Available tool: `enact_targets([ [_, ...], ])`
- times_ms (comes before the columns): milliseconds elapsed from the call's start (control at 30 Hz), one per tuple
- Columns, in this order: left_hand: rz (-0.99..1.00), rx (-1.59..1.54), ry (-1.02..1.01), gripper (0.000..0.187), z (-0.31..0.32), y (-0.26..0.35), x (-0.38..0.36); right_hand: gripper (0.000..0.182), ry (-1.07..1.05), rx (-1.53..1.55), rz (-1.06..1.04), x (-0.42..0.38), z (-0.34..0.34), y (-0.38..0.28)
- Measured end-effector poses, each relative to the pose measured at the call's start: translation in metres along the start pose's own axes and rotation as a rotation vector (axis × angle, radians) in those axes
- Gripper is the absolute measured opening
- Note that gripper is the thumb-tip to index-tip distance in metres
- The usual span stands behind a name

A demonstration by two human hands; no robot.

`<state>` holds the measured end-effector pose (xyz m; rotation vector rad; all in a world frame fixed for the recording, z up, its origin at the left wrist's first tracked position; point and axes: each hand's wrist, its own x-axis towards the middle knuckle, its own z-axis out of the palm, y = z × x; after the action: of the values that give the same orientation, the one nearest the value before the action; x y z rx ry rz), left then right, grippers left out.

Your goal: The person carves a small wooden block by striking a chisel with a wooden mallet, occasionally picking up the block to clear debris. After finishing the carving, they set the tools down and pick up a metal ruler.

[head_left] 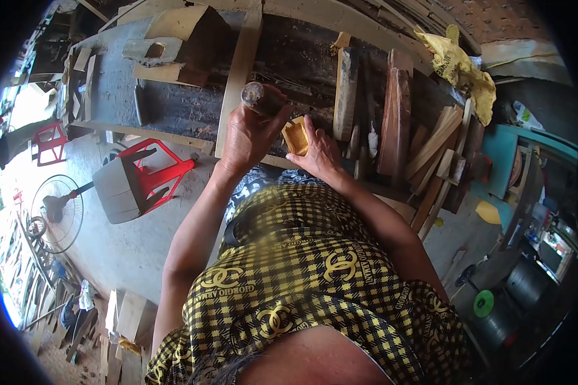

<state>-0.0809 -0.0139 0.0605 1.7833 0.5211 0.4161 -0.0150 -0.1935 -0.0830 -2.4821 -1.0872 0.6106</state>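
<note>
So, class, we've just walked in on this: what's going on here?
A person in a black-and-yellow checked shirt works at a cluttered wooden workbench. The left hand grips a round-handled tool, its tip pointing at a small yellowish wood block that the right hand steadies against the bench edge. Planks and offcuts lie to the right. A red stool and a fan stand on the floor to the left.

Black-and-yellow checked shirt (302,269), red stool (151,173), yellow cloth (462,70)
</note>
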Motion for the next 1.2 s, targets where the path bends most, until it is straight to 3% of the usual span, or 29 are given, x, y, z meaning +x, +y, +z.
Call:
enact_targets([
  [767, -0.040, 0.104, 0.008, 0.021, 0.014, 0.013, -0.007, 0.123, -0.113, 0.059, 0.042, 0.004, -0.001, 0.004],
  [1067, 0.038, 0.110, 0.070, 0.020, 0.015, 0.016, -0.005, 0.124, -0.161, 0.066, 0.029, 0.007, -0.003, 0.008],
  [1200, -0.057, 0.036, 0.031, 0.024, 0.013, 0.009, -0.001, 0.124, -0.159, 0.074, 0.023, 0.007, -0.001, 0.009],
])
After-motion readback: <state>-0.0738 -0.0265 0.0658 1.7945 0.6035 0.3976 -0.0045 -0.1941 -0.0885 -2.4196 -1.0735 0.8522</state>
